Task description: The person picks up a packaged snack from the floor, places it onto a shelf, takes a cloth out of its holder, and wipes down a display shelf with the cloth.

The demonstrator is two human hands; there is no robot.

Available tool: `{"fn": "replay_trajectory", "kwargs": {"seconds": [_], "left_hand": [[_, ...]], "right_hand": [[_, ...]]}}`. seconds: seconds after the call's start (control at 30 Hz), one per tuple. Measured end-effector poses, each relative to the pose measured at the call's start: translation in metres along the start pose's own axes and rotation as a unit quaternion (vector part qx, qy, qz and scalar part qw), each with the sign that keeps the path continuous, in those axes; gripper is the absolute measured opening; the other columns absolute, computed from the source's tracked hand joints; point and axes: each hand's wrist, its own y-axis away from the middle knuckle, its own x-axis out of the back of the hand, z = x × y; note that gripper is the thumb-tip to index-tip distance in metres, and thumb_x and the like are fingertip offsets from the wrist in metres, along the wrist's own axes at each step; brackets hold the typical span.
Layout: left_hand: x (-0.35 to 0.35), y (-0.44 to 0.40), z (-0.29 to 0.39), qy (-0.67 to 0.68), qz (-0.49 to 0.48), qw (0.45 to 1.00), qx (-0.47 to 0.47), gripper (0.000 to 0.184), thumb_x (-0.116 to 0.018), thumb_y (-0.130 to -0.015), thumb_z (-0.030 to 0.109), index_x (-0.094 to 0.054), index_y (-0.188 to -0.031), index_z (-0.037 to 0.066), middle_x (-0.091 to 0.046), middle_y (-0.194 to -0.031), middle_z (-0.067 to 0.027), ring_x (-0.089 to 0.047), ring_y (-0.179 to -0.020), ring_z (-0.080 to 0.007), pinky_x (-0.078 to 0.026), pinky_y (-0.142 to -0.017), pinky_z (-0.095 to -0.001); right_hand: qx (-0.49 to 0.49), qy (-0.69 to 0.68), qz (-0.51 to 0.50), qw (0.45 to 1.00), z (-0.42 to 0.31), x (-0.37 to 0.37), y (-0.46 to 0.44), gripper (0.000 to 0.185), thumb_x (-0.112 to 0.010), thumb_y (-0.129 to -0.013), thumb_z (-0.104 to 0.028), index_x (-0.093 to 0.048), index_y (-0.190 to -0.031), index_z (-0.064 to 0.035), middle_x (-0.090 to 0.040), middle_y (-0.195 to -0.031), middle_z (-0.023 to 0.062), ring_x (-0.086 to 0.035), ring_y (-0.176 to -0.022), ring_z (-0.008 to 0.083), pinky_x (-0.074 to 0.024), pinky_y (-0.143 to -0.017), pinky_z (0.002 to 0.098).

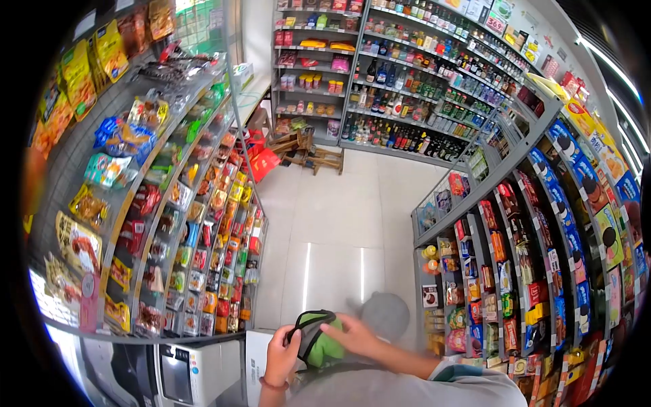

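Observation:
Low in the head view, in front of my body, is a green fabric item (330, 348) with black edging and a grey inside, perhaps a small pouch or a cap; its exact kind is unclear. My left hand (279, 354) grips its left edge, with the thumb along the black trim and a band on the wrist. On the opposite side my right hand (354, 336) pinches the upper right edge, fingers bent over the cloth. A round grey shape (385, 315), slightly blurred, lies just beyond my right hand near the floor.
Packaged snacks fill the curved left shelf (166, 146) and the right shelf (475, 210). Bottles line the back shelf (407, 88). A wooden stool (308, 150) and a red bag (263, 163) stand at the aisle's far end. A printer-like machine (178, 373) sits lower left.

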Motion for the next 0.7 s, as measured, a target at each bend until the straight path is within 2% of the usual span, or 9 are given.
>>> {"fn": "replay_trajectory", "kwargs": {"seconds": [0.03, 0.07, 0.17, 0.4, 0.47, 0.5, 0.57, 0.67, 0.7], "left_hand": [[0.001, -0.009, -0.008, 0.070, -0.028, 0.997, 0.012, 0.024, -0.069, -0.100, 0.012, -0.062, -0.117, -0.003, -0.066, -0.099, -0.0030, -0.057, -0.083, -0.0066, -0.047, -0.073, -0.0212], [0.001, -0.015, -0.014, 0.070, -0.032, 0.997, 0.006, 0.024, -0.069, -0.100, 0.012, -0.062, -0.117, -0.003, -0.066, -0.099, -0.0030, -0.057, -0.083, -0.0066, -0.047, -0.073, -0.0212], [0.002, -0.035, -0.017, 0.140, -0.047, 0.989, 0.023, 0.043, -0.072, -0.095, 0.005, -0.050, -0.132, -0.002, -0.064, -0.120, -0.0110, -0.064, -0.101, -0.0134, -0.053, -0.089, -0.0259], [-0.028, -0.129, 0.022, 0.036, -0.032, 0.999, -0.007, 0.033, -0.075, -0.093, 0.005, -0.054, -0.118, 0.001, -0.066, -0.105, -0.0055, -0.064, -0.096, -0.0121, -0.051, -0.086, -0.0268], [-0.043, -0.168, 0.026, 0.008, 0.007, 1.000, -0.029, 0.022, -0.076, -0.092, 0.005, -0.056, -0.102, 0.004, -0.060, -0.094, 0.0002, -0.058, -0.085, -0.0070, -0.047, -0.076, -0.0233], [-0.052, -0.190, 0.037, -0.002, 0.003, 0.999, -0.037, 0.021, -0.075, -0.092, 0.004, -0.056, -0.100, 0.005, -0.059, -0.093, 0.0010, -0.057, -0.085, -0.0067, -0.046, -0.076, -0.0231], [-0.072, -0.229, 0.065, -0.017, -0.008, 0.999, -0.046, 0.020, -0.074, -0.093, 0.004, -0.055, -0.099, 0.006, -0.059, -0.092, 0.0017, -0.055, -0.084, -0.0063, -0.045, -0.076, -0.0229], [-0.109, -0.289, 0.104, -0.040, -0.046, 0.996, -0.071, 0.020, -0.073, -0.090, 0.002, -0.053, -0.094, 0.006, -0.058, -0.091, -0.0006, -0.055, -0.084, -0.0106, -0.045, -0.078, -0.0259], [-0.120, -0.309, 0.115, -0.123, -0.065, 0.982, -0.130, 0.021, -0.075, -0.087, 0.005, -0.055, -0.094, 0.004, -0.060, -0.095, -0.0055, -0.058, -0.090, -0.0185, -0.047, -0.083, -0.0312]], "right_hand": [[-0.014, 0.046, 0.015, 0.999, -0.019, -0.002, -0.004, 0.034, -0.071, -0.100, -0.032, -0.066, -0.112, -0.0013, -0.068, -0.092, 0.0035, -0.060, -0.082, 0.0079, -0.0512, -0.073, 0.0269], [-0.029, 0.093, 0.031, 0.995, -0.031, -0.001, -0.013, 0.035, -0.072, -0.099, -0.034, -0.065, -0.109, -0.0012, -0.067, -0.090, 0.0060, -0.061, -0.082, 0.0097, -0.0515, -0.073, 0.0284], [0.032, 0.107, 0.041, 0.993, -0.021, 0.006, -0.048, 0.036, -0.072, -0.098, -0.035, -0.059, -0.107, -0.0027, -0.067, -0.089, 0.0095, -0.062, -0.081, 0.0129, -0.0515, -0.073, 0.0316], [0.056, 0.018, -0.008, 0.998, -0.026, 0.051, -0.148, 0.033, -0.072, -0.099, -0.029, -0.055, -0.110, -0.0035, -0.058, -0.085, 0.0031, -0.057, -0.079, 0.0111, -0.0493, -0.070, 0.0301], [0.093, 0.032, -0.030, 0.995, -0.039, 0.074, -0.181, 0.034, -0.072, -0.099, -0.028, -0.055, -0.113, -0.0018, -0.059, -0.091, 0.0052, -0.057, -0.082, 0.0112, -0.0487, -0.072, 0.0291], [0.172, 0.073, -0.008, 0.982, -0.033, 0.086, -0.204, 0.037, -0.073, -0.099, -0.028, -0.056, -0.117, -0.0002, -0.060, -0.099, 0.0081, -0.058, -0.088, 0.0134, -0.0503, -0.076, 0.0298], [0.163, 0.045, 0.002, 0.986, -0.037, 0.113, -0.241, 0.039, -0.073, -0.098, -0.028, -0.055, -0.120, -0.0002, -0.061, -0.104, 0.0095, -0.059, -0.093, 0.0148, -0.0517, -0.079, 0.0311], [0.095, -0.063, -0.008, 0.993, -0.056, 0.158, -0.279, 0.049, -0.074, -0.098, -0.031, -0.051, -0.130, -0.0010, -0.061, -0.114, 0.0143, -0.062, -0.105, 0.0189, -0.0543, -0.088, 0.0346], [0.103, -0.068, 0.011, 0.992, -0.053, 0.171, -0.293, 0.052, -0.074, -0.098, -0.032, -0.050, -0.132, -0.0011, -0.061, -0.117, 0.0150, -0.062, -0.105, 0.0181, -0.0544, -0.088, 0.0345]]}}
